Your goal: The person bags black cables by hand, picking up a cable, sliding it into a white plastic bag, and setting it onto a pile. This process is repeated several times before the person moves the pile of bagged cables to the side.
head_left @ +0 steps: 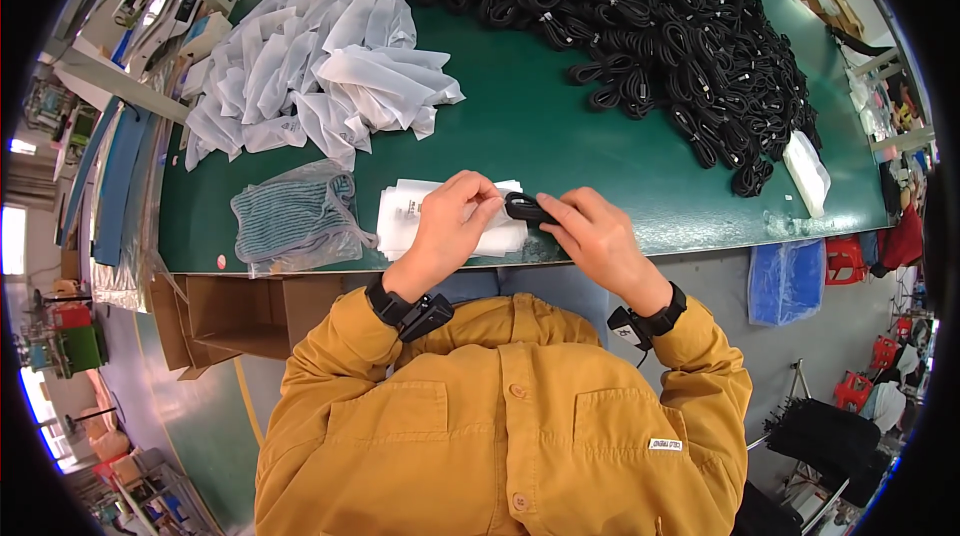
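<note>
My right hand (598, 236) grips a coiled black cable (528, 208) between thumb and fingers, its looped end pointing left. Beside it, my left hand (452, 221) is closed in a pinch on the edge of a white translucent bag (500, 222), close to the cable's left end. Beneath both sits a stack of flat white bags (398, 218) at the table's near edge. How far the cable overlaps the bag is hard to see behind the fingers.
Filled white bags (300, 61) are heaped at the far left of the green table (490, 126). A large pile of coiled black cables (690, 56) covers the far right. Left of the stack lies a bagged striped knit item (295, 216). A white packet (806, 174) rests near the right edge.
</note>
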Demonstrator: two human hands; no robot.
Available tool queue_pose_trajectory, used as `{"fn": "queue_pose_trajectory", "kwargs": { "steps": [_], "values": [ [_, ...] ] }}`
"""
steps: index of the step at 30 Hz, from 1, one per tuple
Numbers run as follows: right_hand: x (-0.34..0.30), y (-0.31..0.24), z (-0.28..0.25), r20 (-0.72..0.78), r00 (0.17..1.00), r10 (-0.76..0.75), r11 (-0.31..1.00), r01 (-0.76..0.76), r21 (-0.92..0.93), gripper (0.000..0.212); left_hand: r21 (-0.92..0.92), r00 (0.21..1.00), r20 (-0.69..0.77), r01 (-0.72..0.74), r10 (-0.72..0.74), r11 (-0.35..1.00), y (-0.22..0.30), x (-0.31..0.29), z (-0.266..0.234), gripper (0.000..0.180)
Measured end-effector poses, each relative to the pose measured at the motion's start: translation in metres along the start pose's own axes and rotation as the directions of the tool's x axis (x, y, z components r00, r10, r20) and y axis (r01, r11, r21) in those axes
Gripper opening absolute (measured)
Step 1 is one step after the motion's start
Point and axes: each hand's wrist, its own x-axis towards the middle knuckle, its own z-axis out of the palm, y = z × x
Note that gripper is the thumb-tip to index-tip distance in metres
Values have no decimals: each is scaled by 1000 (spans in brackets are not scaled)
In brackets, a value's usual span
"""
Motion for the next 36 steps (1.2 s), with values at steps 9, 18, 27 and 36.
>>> {"fn": "queue_pose_trajectory", "kwargs": {
  "steps": [9,18,27,36],
  "values": [
    [1,8,6,160,980,119,955,-157,250,28,226,883,-19,-453,469,862,19,6,9,10],
    [38,1,-8,6,985,174,832,-150,535,24,-46,958,-4,-286,286,957,35,36,-15,8],
    [94,5,-25,-76,994,-79,907,104,409,34,-670,976,209,191,-64,718,67,73,-58,15],
    [122,43,-8,121,983,140,937,-171,304,28,274,952,-266,-77,152,959,7,131,-160,41]
  ]
}}
